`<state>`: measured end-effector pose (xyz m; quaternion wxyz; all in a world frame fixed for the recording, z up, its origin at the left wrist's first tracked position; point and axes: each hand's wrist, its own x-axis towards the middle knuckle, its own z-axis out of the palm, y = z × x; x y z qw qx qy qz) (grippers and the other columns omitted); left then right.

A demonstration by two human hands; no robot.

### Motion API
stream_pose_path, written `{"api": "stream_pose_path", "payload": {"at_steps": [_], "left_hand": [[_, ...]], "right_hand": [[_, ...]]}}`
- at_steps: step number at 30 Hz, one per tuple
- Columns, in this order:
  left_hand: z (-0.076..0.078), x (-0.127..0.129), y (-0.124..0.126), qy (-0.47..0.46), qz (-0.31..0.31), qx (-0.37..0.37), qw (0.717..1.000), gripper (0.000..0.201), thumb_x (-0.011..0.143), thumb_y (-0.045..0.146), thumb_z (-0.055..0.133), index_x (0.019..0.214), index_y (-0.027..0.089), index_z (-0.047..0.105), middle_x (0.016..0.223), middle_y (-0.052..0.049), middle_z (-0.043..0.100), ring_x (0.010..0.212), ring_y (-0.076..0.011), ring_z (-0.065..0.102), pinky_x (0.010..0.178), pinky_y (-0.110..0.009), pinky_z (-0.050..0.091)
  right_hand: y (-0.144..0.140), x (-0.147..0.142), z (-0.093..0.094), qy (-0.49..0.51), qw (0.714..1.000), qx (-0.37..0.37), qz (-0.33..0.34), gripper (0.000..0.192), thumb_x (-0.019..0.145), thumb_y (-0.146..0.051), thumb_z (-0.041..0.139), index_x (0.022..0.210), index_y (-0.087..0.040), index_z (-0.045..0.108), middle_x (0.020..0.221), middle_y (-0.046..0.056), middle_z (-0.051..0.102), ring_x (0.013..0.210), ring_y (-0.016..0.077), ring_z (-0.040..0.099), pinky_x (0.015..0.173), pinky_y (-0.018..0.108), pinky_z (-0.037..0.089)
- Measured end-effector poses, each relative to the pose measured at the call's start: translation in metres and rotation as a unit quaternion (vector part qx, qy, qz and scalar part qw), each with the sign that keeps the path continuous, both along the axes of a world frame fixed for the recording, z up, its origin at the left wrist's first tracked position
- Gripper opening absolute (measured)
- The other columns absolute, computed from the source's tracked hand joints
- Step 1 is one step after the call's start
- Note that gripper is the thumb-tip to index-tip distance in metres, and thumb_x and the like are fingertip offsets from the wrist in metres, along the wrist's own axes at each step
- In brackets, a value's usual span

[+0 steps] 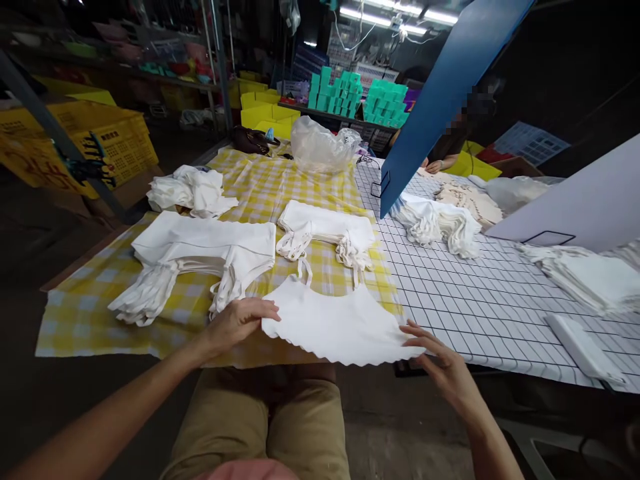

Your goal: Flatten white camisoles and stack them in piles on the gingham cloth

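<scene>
A white camisole-style top [340,323] with thin straps and a scalloped hem lies spread at the table's near edge, its straps pointing away from me. My left hand [240,320] pinches its left corner between thumb and fingers. At the opposite corner, my right hand [440,357] grips the hem, thumb below and fingers above. Just beyond the straps is a folded stack of white tops [327,223]. To the left sits a larger stack of white tops [205,243], straps bunched toward me.
A crumpled white garment pile [190,190] and a clear plastic bag [323,143] lie farther back on the yellow checked cloth [80,313]. A blue divider panel [430,100] stands right of centre. Beyond it, a co-worker's hand [437,165] touches beige pieces. A white device [585,350] lies right.
</scene>
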<state>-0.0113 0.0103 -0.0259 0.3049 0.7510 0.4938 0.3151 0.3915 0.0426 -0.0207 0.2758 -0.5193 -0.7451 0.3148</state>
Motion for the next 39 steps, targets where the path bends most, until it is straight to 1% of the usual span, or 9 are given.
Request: {"api": "stream_pose_path", "payload": {"at_steps": [5, 8, 12, 17, 20, 26, 30, 34, 39], "left_hand": [[0.065, -0.002, -0.001, -0.148, 0.121, -0.051, 0.980, 0.025, 0.074, 0.037, 0.057, 0.083, 0.017, 0.070, 0.083, -0.004, 0.071, 0.079, -0.0185, 0.064, 0.071, -0.025, 0.050], [0.079, -0.001, 0.012, -0.214, 0.173, -0.058, 0.960, 0.033, 0.070, 0.044, 0.062, 0.085, 0.016, 0.069, 0.077, -0.003, 0.069, 0.075, -0.0188, 0.062, 0.067, -0.026, 0.050], [0.051, 0.009, 0.050, -0.210, 0.182, -0.092, 0.956, 0.031, 0.074, 0.039, 0.056, 0.088, 0.013, 0.067, 0.074, -0.002, 0.068, 0.074, -0.0180, 0.061, 0.067, -0.026, 0.048], [-0.003, 0.027, 0.094, 0.101, 0.269, -0.082, 0.954, 0.022, 0.079, 0.025, 0.048, 0.077, 0.013, 0.066, 0.072, -0.007, 0.066, 0.074, -0.0214, 0.060, 0.066, -0.028, 0.043], [-0.018, 0.034, 0.103, 0.207, 0.276, -0.028, 0.938, 0.025, 0.083, 0.022, 0.042, 0.095, 0.016, 0.064, 0.083, -0.009, 0.067, 0.078, -0.0228, 0.060, 0.068, -0.030, 0.042], [-0.022, 0.042, 0.070, 0.276, 0.239, 0.157, 0.918, 0.035, 0.081, 0.011, 0.044, 0.115, 0.016, 0.050, 0.107, -0.010, 0.057, 0.100, -0.0236, 0.051, 0.083, -0.035, 0.038], [-0.029, 0.060, 0.029, 0.248, 0.200, 0.135, 0.938, 0.007, 0.080, 0.020, 0.052, 0.085, 0.017, 0.055, 0.087, -0.005, 0.055, 0.087, -0.0202, 0.050, 0.075, -0.032, 0.039], [-0.033, 0.083, 0.004, 0.273, 0.193, 0.100, 0.937, 0.016, 0.076, 0.031, 0.060, 0.075, 0.017, 0.053, 0.083, -0.006, 0.052, 0.086, -0.0219, 0.048, 0.075, -0.036, 0.038], [-0.029, 0.091, 0.004, 0.264, 0.194, 0.044, 0.944, 0.015, 0.072, 0.027, 0.065, 0.076, 0.017, 0.054, 0.086, -0.006, 0.052, 0.089, -0.0226, 0.046, 0.076, -0.037, 0.038]], "right_hand": [[-0.007, -0.009, 0.059, 0.155, 0.980, 0.042, -0.120, 0.023, 0.070, -0.045, 0.064, 0.078, -0.023, 0.066, 0.088, 0.007, 0.067, 0.091, 0.0239, 0.060, 0.076, 0.035, 0.049], [0.008, -0.015, 0.076, 0.239, 0.950, 0.032, -0.200, 0.025, 0.064, -0.045, 0.070, 0.069, -0.022, 0.062, 0.067, 0.003, 0.060, 0.066, 0.0165, 0.056, 0.058, 0.028, 0.045], [0.049, -0.031, 0.060, 0.208, 0.962, -0.077, -0.160, 0.029, 0.061, -0.045, 0.069, 0.069, -0.019, 0.060, 0.067, 0.002, 0.058, 0.066, 0.0157, 0.052, 0.060, 0.028, 0.041], [0.094, -0.054, -0.002, 0.014, 0.978, -0.067, -0.196, 0.022, 0.068, -0.039, 0.055, 0.062, -0.018, 0.054, 0.059, 0.000, 0.052, 0.059, 0.0139, 0.045, 0.057, 0.028, 0.035], [0.106, -0.061, -0.029, -0.096, 0.967, -0.012, -0.237, 0.019, 0.073, -0.034, 0.048, 0.061, -0.019, 0.051, 0.056, 0.000, 0.049, 0.058, 0.0145, 0.043, 0.059, 0.029, 0.033], [0.092, -0.069, -0.042, -0.117, 0.948, 0.153, -0.253, 0.028, 0.074, -0.028, 0.047, 0.099, -0.016, 0.054, 0.090, 0.009, 0.054, 0.076, 0.0203, 0.050, 0.071, 0.036, 0.039], [0.057, -0.094, -0.044, -0.085, 0.975, 0.173, -0.108, 0.017, 0.081, -0.027, 0.045, 0.091, -0.020, 0.057, 0.089, 0.007, 0.054, 0.083, 0.0202, 0.051, 0.074, 0.034, 0.042], [0.030, -0.129, -0.043, -0.075, 0.984, 0.158, 0.036, 0.015, 0.085, -0.026, 0.046, 0.088, -0.021, 0.059, 0.089, 0.007, 0.053, 0.086, 0.0196, 0.050, 0.076, 0.033, 0.043], [0.026, -0.159, -0.038, -0.122, 0.976, 0.139, 0.112, 0.012, 0.083, -0.025, 0.051, 0.090, -0.022, 0.060, 0.091, 0.006, 0.054, 0.086, 0.0201, 0.049, 0.074, 0.033, 0.043]]}}
